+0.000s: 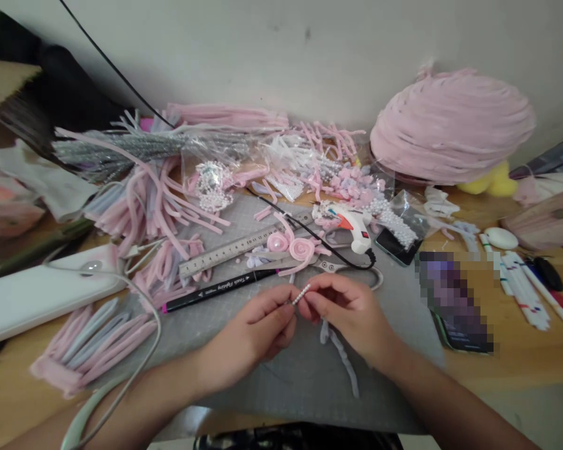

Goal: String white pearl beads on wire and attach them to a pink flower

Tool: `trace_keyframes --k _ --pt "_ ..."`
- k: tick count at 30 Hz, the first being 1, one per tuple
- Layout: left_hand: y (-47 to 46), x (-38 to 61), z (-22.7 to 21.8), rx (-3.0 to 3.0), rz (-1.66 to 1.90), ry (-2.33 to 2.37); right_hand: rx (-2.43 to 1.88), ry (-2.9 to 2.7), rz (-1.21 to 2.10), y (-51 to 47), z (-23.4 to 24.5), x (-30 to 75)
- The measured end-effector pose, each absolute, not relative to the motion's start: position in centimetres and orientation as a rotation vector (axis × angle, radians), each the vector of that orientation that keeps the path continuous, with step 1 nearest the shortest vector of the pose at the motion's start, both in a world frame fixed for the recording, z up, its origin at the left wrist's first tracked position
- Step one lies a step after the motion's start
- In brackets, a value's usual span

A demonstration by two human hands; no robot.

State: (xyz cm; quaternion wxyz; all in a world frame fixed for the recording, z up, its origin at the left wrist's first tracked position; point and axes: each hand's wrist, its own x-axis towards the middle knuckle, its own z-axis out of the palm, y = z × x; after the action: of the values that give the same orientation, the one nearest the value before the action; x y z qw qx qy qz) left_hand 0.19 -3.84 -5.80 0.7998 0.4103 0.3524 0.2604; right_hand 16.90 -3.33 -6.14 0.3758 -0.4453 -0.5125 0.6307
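I work over a wooden table [520,356] covered in the middle by a grey cutting mat [225,350]. A large pink chenille ball [450,125] sits at the far right; bundles of pink pipe cleaners [136,206] lie at the left. On the mat, from larger to smaller: a steel ruler [229,250], a black marker [216,289], a white glue gun [354,226], scissors [342,267] and a pink spiral rosette [301,249].

My left hand [258,331] and right hand [351,312] meet just above the mat, near its middle. Both are pinched shut on a short pearl strand [301,294], one end in each, thumb against forefinger. A pale lilac pipe cleaner [342,356] trails from under the right hand toward me.

For good handling I judge that the grip should stay at the fingertips, close to the strand's ends, so the beads stay visible between the hands. Keep the work low over the mat: a dropped bead would be hard to find in the clutter.
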Motion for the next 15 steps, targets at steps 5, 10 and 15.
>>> trace_keyframes --k 5,10,15 --pt "-3.8 0.4 -5.7 0.875 0.588 0.778 -1.241 -1.601 1.375 -3.1 -5.9 17.2" --pt "-3.6 0.8 -5.7 0.904 0.637 0.825 -1.375 -1.915 1.117 -3.5 -4.2 17.6" --pt "-3.6 0.9 -5.7 0.926 0.68 0.847 -1.515 -2.247 0.754 -2.0 -0.1 20.5"
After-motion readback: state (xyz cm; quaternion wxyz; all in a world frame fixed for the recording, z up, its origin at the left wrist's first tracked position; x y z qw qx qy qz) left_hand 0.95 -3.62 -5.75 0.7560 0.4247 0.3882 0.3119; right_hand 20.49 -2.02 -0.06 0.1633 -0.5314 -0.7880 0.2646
